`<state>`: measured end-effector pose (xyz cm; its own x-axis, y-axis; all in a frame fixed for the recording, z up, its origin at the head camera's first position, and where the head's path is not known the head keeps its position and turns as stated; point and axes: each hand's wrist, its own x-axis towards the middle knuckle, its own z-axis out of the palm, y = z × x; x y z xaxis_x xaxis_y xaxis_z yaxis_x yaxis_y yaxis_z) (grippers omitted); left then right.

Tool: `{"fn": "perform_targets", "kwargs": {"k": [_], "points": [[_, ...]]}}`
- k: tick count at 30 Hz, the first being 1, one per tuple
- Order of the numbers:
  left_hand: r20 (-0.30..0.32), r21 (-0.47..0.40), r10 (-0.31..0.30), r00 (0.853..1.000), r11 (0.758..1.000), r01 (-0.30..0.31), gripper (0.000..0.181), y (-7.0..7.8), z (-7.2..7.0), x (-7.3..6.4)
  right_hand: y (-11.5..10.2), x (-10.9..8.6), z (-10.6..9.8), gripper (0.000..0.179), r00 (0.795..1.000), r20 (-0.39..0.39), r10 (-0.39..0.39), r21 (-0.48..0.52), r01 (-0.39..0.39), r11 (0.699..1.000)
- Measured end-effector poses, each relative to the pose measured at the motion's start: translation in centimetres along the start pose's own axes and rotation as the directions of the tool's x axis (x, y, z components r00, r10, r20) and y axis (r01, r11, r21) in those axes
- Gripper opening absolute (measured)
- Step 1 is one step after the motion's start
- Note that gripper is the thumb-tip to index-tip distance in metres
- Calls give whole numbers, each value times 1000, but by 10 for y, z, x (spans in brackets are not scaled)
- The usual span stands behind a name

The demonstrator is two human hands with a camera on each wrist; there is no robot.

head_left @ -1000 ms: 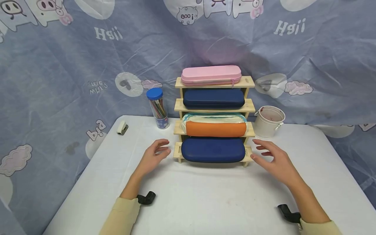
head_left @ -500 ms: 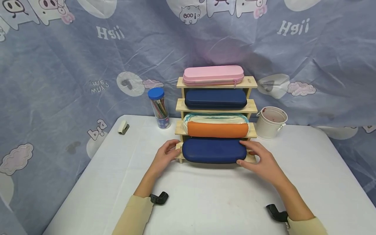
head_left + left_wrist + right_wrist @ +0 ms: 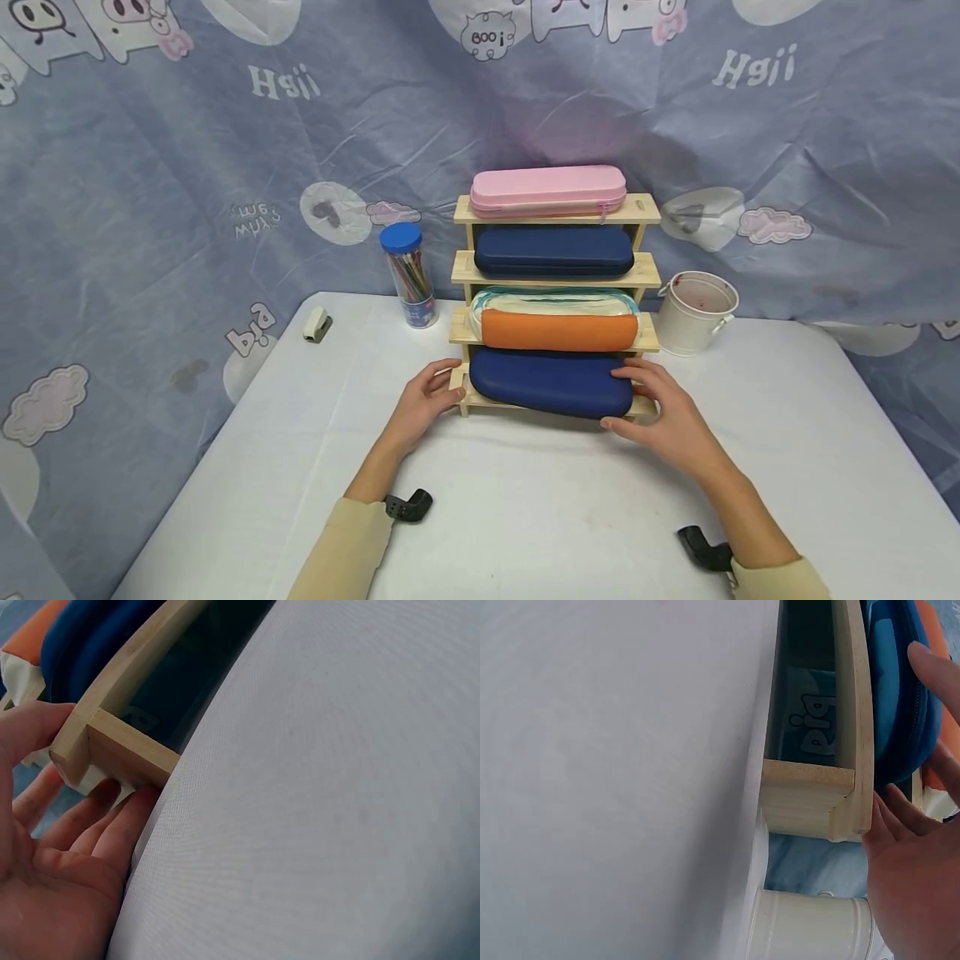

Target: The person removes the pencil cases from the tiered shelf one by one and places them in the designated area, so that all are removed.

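Blue case (image 3: 551, 382) on bottom shelf (image 3: 486, 402) of wooden rack (image 3: 462, 268), askew, right end angled toward person. Right hand (image 3: 663, 410) pinches that end between thumb and fingers. Left hand (image 3: 422, 408) grips left end of shelf, off case. Looks light, stiff-shelled, smooth, so maybe bit slippery; probably not fragile. Best hold: rounded ends, fingers across zip (image 3: 916, 701), clear of orange pouch (image 3: 558, 331) above.

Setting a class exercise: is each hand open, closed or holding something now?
Left hand: holding the wooden rack, lower left end.
Right hand: holding the lowest blue case by its right end.
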<state>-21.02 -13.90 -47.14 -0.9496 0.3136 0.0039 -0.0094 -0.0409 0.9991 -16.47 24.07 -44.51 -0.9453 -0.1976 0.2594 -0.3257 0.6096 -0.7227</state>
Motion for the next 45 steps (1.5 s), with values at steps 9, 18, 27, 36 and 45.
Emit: {"fn": "perform_targets", "kwargs": {"k": [9, 18, 27, 36, 45], "points": [[-30, -16, 21, 999, 1000, -21, 54, -26, -7, 10, -4, 1, 4, 76, 1000, 29, -9, -58, 10, 998], [-48, -5, 71, 996, 997, -72, 50, -30, -4, 10, -5, 1, 10, 83, 1000, 32, 0, -79, 2, 997], [-52, -3, 71, 996, 997, -72, 49, -30, -3, 9, -4, 1, 13, 78, 999, -20, -43, -90, 41, 995], [-34, -12, 83, 996, 996, -83, 51, -31, -4, 11, -10, -4, 9, 74, 1000, 13, 21, 33, -21, 999], [-49, -5, 98, 994, 995, -99, 47, -33, -4, 11, -47, -10, -2, 73, 999, 34, 9, 84, -12, 996]]}}
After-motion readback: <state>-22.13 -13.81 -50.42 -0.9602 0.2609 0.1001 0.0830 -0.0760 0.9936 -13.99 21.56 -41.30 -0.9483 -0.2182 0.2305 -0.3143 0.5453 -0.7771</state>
